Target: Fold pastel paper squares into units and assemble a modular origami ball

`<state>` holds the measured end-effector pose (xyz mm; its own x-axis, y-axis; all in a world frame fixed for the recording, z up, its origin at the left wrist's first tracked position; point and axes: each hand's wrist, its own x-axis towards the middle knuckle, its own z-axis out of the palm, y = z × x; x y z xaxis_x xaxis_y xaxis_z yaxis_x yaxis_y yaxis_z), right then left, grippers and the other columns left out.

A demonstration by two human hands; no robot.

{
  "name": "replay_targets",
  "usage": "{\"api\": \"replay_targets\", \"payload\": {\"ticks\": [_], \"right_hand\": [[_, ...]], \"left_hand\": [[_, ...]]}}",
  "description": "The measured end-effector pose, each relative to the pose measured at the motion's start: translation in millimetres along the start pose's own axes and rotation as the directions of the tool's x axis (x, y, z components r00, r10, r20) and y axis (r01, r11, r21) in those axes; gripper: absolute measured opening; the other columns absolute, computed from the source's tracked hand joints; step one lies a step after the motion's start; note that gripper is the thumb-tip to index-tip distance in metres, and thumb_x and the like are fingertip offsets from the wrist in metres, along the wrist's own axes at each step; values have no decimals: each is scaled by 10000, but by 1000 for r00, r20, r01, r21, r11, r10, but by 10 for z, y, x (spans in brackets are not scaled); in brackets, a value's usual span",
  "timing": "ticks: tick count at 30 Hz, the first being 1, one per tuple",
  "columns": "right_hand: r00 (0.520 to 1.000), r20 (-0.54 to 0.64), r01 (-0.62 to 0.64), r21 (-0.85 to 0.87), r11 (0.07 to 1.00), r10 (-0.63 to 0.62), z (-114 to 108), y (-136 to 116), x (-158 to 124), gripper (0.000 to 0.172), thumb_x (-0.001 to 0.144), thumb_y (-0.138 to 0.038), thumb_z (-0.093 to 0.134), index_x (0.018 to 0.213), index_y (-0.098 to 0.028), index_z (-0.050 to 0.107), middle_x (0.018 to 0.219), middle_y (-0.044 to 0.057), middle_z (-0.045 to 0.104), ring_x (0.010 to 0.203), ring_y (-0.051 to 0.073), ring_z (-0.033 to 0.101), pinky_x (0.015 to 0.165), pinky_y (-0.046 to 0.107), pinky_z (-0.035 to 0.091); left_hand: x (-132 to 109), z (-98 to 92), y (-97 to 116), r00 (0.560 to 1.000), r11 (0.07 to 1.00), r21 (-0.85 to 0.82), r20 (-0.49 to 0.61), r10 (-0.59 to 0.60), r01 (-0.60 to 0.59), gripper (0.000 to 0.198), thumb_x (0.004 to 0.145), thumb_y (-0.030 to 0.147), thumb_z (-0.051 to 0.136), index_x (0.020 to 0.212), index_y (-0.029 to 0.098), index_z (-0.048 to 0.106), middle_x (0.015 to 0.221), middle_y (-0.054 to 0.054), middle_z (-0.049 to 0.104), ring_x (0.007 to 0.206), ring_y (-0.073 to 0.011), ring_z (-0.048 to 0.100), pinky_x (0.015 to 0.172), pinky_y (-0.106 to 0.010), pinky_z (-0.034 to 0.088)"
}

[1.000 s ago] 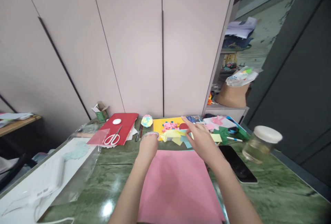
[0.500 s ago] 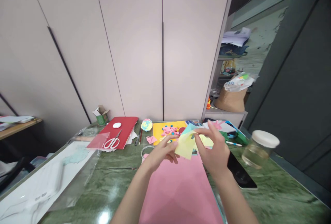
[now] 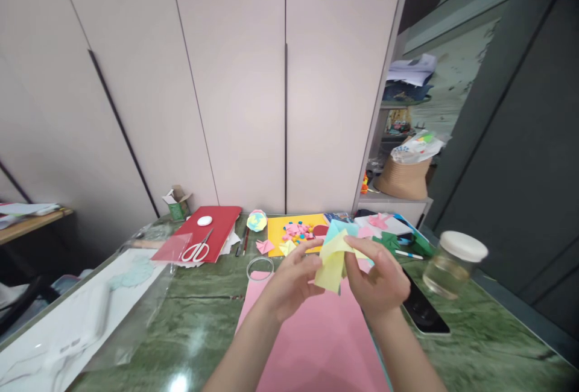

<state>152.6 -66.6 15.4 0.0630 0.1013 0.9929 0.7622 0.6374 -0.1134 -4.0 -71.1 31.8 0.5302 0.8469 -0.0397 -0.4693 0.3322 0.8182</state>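
While both pinch yellow paper squares (image 3: 332, 262), left hand (image 3: 289, 283) and right hand (image 3: 380, 280) hover above the pink sheet (image 3: 312, 344).

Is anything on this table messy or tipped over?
Nothing is spilled or broken. The glass jar looks tilted, perhaps only from the camera. Paper scraps lie scattered on the yellow sheet beyond both hands.
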Motion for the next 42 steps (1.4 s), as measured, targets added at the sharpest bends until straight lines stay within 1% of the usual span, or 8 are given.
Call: {"api": "replay_targets", "payload": {"ticks": [9,15,18,23,27,29,37,42], "right_hand": [[930,118,-368,257,894,349,83,-113,103,611,783,-154,551,1328,-252,293,1050,80,605,941,197,613,804,422,525],[703,470,-695,296,655,534,56,-247,223,774,704,-159,606,1360,-310,223,1134,62,472,949,168,578,757,318,523],[639,456,-769,358,529,620,97,-270,230,780,684,-163,614,1354,-296,239,1037,47,479,867,153,581,656,258,524],[672,242,-717,449,533,700,167,-312,180,734,692,-168,585,1335,-273,249,997,59,453,876,169,566,704,289,522],[672,149,-711,403,576,726,170,-374,147,737,707,-182,584,1339,-260,214,1032,88,453,961,206,552,737,326,519],[666,147,-714,408,569,731,170,-414,139,752,705,-184,595,1341,-263,201,1043,95,458,983,217,548,742,336,520],[649,256,-740,428,518,716,248,-561,64,804,658,-161,617,1335,-292,203,1121,87,425,975,204,542,710,315,524],[859,5,-494,266,828,511,289,-508,-23,778,624,-168,691,1285,-287,298,1127,84,382,1058,244,461,900,454,424]], "left_hand": [[105,-72,1,905,926,149,-203,373,-348,463,633,235,737,1044,179,533,565,76,466,546,-70,448,572,-198,345],[79,-76,59,811,800,429,-218,542,-420,424,664,207,699,1036,195,497,593,68,524,573,-90,477,578,-205,352],[43,-2,33,786,757,496,-211,581,-426,386,673,183,681,1017,202,505,615,54,539,614,-107,499,623,-222,377],[22,173,-258,717,843,232,-446,535,-485,355,585,244,755,795,218,471,643,65,448,610,-95,472,597,-208,366],[-1,265,-495,949,968,-166,-284,134,-187,272,663,358,706,857,201,597,942,-34,604,858,-154,561,696,-238,407],[-17,275,-513,982,962,-237,-163,97,-134,268,717,371,660,920,197,642,1103,-69,607,1029,-200,539,800,-268,412],[-37,247,-278,895,868,-268,-287,341,-417,255,768,287,624,1010,220,665,1128,-48,647,1137,-214,523,907,-298,421],[-26,221,-247,829,828,-227,-383,408,-513,252,768,213,620,1016,193,662,1017,-55,691,1032,-213,599,889,-315,451]]}}
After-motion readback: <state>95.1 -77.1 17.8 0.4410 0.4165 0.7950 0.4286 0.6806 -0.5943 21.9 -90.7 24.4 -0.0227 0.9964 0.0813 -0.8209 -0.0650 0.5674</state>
